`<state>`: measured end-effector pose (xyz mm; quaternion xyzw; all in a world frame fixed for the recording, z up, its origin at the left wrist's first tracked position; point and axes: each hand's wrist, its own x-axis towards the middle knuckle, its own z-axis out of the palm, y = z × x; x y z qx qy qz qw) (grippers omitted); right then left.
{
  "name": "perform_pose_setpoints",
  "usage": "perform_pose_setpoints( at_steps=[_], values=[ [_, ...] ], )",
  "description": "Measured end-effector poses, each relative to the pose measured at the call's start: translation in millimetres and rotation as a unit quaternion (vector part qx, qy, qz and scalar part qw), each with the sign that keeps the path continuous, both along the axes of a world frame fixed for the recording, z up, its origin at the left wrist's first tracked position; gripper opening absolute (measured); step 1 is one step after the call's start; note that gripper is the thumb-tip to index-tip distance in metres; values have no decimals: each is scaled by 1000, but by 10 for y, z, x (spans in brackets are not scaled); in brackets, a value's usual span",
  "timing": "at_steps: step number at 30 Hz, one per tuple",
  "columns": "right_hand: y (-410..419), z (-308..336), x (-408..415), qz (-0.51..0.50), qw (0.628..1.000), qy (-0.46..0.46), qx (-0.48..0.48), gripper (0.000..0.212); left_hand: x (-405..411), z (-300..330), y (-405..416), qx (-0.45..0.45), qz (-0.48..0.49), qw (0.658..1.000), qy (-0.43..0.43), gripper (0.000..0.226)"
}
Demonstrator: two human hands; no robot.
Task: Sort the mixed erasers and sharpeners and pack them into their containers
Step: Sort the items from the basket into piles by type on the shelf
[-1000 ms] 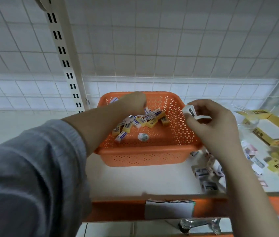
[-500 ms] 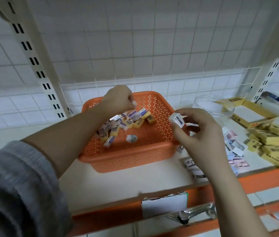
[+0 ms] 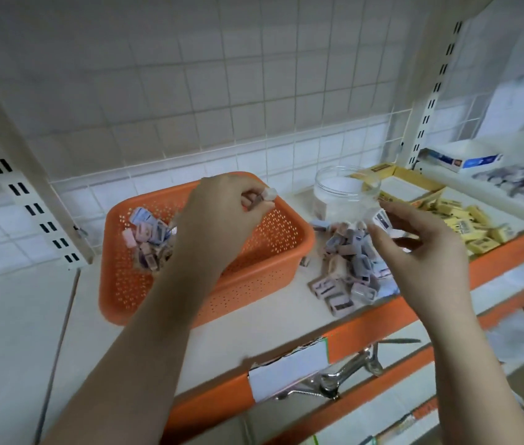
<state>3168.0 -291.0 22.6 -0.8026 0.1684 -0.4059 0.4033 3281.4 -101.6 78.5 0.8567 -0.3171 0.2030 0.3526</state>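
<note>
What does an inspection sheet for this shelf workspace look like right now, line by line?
Surface: white shelf with orange front edge.
Job's things: orange basket holding mixed pieces; sharpener pile beside it; clear jar; yellow erasers.
Clutter: metal clip under a white label.
Grippers: left hand pinches a small piece over the basket; right hand pinches a white piece.
Cables: nothing seen.
Surroundings: tiled wall, slotted uprights.

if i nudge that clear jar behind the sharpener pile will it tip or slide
The clear jar looks wide and squat, so it should slide rather than tip. It seems nearly empty and thin-walled, probably light plastic, so a small nudge may send it skating on the smooth shelf. The sharpener pile in front would likely stop it.
</note>
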Motion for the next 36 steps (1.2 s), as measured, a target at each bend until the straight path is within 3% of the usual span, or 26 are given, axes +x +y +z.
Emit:
perform_pose_setpoints(
  at_steps=[7, 16, 25, 36],
  values=[
    [-750, -140, -35, -25, 994, 100, -33, 31, -353, -205, -351, -11, 8, 998, -54, 12],
    [-1104, -156, 184, 188, 945, 237, -123, 31, -888, -337, -832, -57, 148, 987, -8, 16],
    [-1015, -173, 431, 207, 947, 205, -136, 33, -867, -321, -964, -66, 164, 984, 17, 19],
    [-1449, -209, 142, 115, 979, 156, -64, 28, -441, -285, -1430, -42, 45, 998, 19, 17]
  ],
)
